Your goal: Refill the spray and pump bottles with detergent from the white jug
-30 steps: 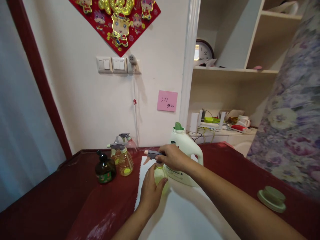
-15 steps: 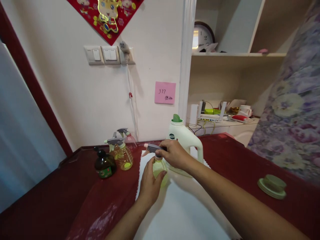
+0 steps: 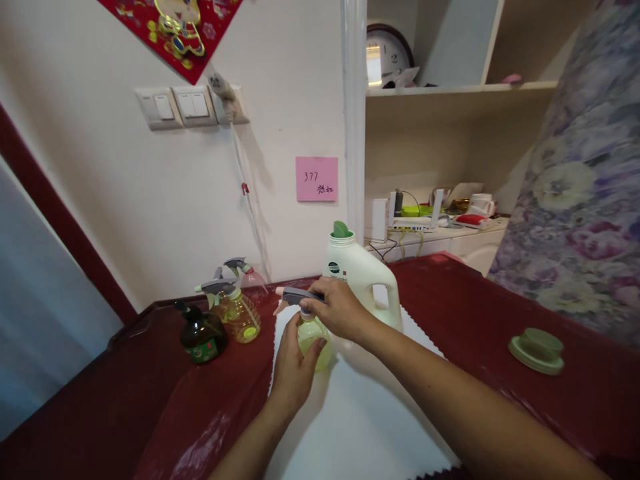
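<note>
Bottle [image 3: 310, 329] below, sprayer [image 3: 299, 295] above: one hand for each

In the head view, your left hand [image 3: 291, 363] is wrapped round the bottle, fingers on the far side and thumb across the front. Your right hand [image 3: 339, 308] is clamped on the sprayer from the right, its thumb along the near side. The bottle is over the white mat [image 3: 350, 413], roughly upright, just in front of the jug [image 3: 364, 275]. Whether its base touches the mat, you cannot tell from here.

The work seems to be at the neck, where the sprayer meets the bottle; the picture does not show whether the joint is loose or tight. Let your left hand do the steadying and your right hand do the moving. The bottle looks thin-walled and holds pale yellow liquid, so grip it firmly enough to stop it spinning, but do not squeeze. Line the sprayer up straight over the neck, because a tilted collar could bind. Take the grip low on the sprayer, near the collar, if the top part gives under your fingers. The trigger [image 3: 281, 307] hangs on the left, near your left fingertips; a stray press there could spray, so leave it alone.

Mind your right wrist, too. The jug stands close behind it, with its top uncovered, and a wide elbow swing could knock it.
</note>
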Tool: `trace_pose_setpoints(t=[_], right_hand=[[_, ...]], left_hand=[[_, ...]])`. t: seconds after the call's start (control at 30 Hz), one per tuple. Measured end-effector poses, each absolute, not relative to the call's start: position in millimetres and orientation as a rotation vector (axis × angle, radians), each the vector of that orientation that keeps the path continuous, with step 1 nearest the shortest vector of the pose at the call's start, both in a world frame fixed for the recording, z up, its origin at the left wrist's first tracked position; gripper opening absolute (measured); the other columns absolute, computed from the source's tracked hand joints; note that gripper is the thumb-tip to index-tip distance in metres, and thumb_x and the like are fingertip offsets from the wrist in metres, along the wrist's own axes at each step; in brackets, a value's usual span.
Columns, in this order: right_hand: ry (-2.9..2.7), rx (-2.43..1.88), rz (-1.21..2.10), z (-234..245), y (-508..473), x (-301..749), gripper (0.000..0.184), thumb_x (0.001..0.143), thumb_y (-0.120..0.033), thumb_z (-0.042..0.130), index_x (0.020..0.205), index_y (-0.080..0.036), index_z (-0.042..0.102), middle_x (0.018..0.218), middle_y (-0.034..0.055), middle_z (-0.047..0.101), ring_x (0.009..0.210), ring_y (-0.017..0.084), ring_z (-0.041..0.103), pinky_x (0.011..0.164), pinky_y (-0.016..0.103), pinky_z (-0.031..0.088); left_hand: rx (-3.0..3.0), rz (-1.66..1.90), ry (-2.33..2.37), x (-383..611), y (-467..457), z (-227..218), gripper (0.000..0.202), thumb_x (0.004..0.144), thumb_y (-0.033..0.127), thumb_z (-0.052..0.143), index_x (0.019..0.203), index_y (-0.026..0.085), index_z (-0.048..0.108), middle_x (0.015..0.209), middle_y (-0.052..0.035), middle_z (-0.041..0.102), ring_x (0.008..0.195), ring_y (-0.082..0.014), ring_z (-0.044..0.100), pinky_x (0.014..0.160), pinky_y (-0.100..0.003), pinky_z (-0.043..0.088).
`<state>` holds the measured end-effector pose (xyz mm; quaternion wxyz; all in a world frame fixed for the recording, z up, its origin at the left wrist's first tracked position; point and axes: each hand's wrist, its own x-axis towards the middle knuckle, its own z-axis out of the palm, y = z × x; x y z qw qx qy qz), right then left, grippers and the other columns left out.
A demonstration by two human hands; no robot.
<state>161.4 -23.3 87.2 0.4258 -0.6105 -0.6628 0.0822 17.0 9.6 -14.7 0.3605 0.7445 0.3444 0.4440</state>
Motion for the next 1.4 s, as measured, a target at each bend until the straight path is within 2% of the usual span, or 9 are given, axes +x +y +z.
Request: trace_pose_setpoints(t=[0.2, 0.4, 0.57, 0.7, 0.83, 0.93, 1.07, 1.23, 1.4], right_hand=[[-1.642, -1.521, 0.186, 84.3, -24.6, 160.5, 0.020, 0.090, -0.028, 0.070, 0.075, -0.017, 0.061, 0.082, -0.0024, 0.062, 0.079, 0.015, 0.058, 0.077, 0.033, 0.048], [-1.631, -1.531, 0.182, 84.1, -26.1, 159.6, 0.019, 0.092, -0.030, 0.068, 0.079, -0.017, 0.062, 0.085, -0.0016, 0.064, 0.081, 0.015, 0.061, 0.079, 0.034, 0.049], [-1.600, -1.542, 0.178, 83.9, -28.8, 159.5, 0.019, 0.091, -0.031, 0.068, 0.079, -0.018, 0.064, 0.086, -0.0010, 0.062, 0.081, 0.016, 0.058, 0.077, 0.033, 0.045], [-1.583, -1.540, 0.165, 84.3, -30.4, 158.6, 0.016, 0.088, -0.027, 0.070, 0.076, -0.018, 0.065, 0.086, -0.0001, 0.059, 0.081, 0.015, 0.056, 0.073, 0.029, 0.040], [-1.600, -1.521, 0.164, 84.2, -28.8, 158.2, 0.014, 0.088, -0.027, 0.070, 0.078, -0.017, 0.068, 0.088, 0.0003, 0.060, 0.082, 0.015, 0.057, 0.073, 0.029, 0.040], [-1.614, -1.514, 0.163, 83.7, -26.4, 159.3, 0.015, 0.089, -0.030, 0.070, 0.081, -0.017, 0.068, 0.090, 0.0003, 0.062, 0.082, 0.016, 0.057, 0.075, 0.031, 0.042], [-1.617, -1.515, 0.162, 81.9, -25.1, 161.0, 0.017, 0.090, -0.031, 0.069, 0.080, -0.017, 0.067, 0.089, -0.0003, 0.062, 0.083, 0.016, 0.057, 0.077, 0.032, 0.044], [-1.601, -1.538, 0.147, 80.2, -25.8, 160.1, 0.018, 0.090, -0.031, 0.069, 0.080, -0.017, 0.066, 0.090, 0.0001, 0.062, 0.082, 0.016, 0.057, 0.077, 0.033, 0.045], [-1.618, -1.535, 0.140, 81.1, -25.6, 160.4, 0.016, 0.091, -0.031, 0.069, 0.083, -0.017, 0.066, 0.090, -0.0001, 0.063, 0.086, 0.016, 0.059, 0.079, 0.034, 0.048]], left_hand=[[1.869, 1.139, 0.879, 15.9, 9.3, -11.3, 0.062, 0.084, 0.038, 0.068, 0.139, 0.018, 0.048, 0.145, -0.0174, 0.055, 0.134, -0.0341, 0.051, 0.112, -0.054, 0.036], [1.659, 1.250, 0.884, 27.8, 0.8, 0.5, 0.062, 0.079, 0.041, 0.076, 0.133, 0.020, 0.052, 0.141, -0.0142, 0.059, 0.135, -0.0320, 0.052, 0.114, -0.050, 0.038], [1.453, 1.397, 0.931, 53.6, 5.0, 8.0, 0.049, 0.082, 0.046, 0.071, 0.119, 0.021, 0.054, 0.128, -0.0133, 0.066, 0.124, -0.0301, 0.062, 0.103, -0.043, 0.049], [1.429, 1.454, 0.942, 59.7, 10.7, 11.8, 0.039, 0.081, 0.043, 0.071, 0.111, 0.020, 0.060, 0.117, -0.0106, 0.070, 0.114, -0.0293, 0.065, 0.099, -0.042, 0.049], [1.487, 1.405, 0.896, 51.2, 12.9, 12.0, 0.040, 0.081, 0.046, 0.073, 0.109, 0.018, 0.066, 0.108, -0.0082, 0.074, 0.107, -0.0285, 0.066, 0.096, -0.039, 0.050], [1.510, 1.330, 0.805, 42.1, 13.9, 13.6, 0.047, 0.082, 0.053, 0.072, 0.112, 0.018, 0.067, 0.108, -0.0082, 0.075, 0.108, -0.0281, 0.067, 0.094, -0.038, 0.052], [1.507, 1.213, 0.702, 35.1, 14.3, 18.6, 0.052, 0.080, 0.058, 0.073, 0.110, 0.016, 0.069, 0.110, -0.0114, 0.075, 0.109, -0.0310, 0.067, 0.094, -0.041, 0.053], [1.406, 1.295, 0.728, 44.6, 15.8, 15.8, 0.059, 0.074, 0.055, 0.080, 0.115, 0.018, 0.059, 0.119, -0.0123, 0.071, 0.116, -0.0302, 0.065, 0.097, -0.040, 0.050], [1.358, 1.371, 0.808, 48.7, 20.7, 9.1, 0.052, 0.071, 0.052, 0.082, 0.104, 0.018, 0.062, 0.113, -0.0122, 0.072, 0.112, -0.0299, 0.065, 0.095, -0.039, 0.048]])
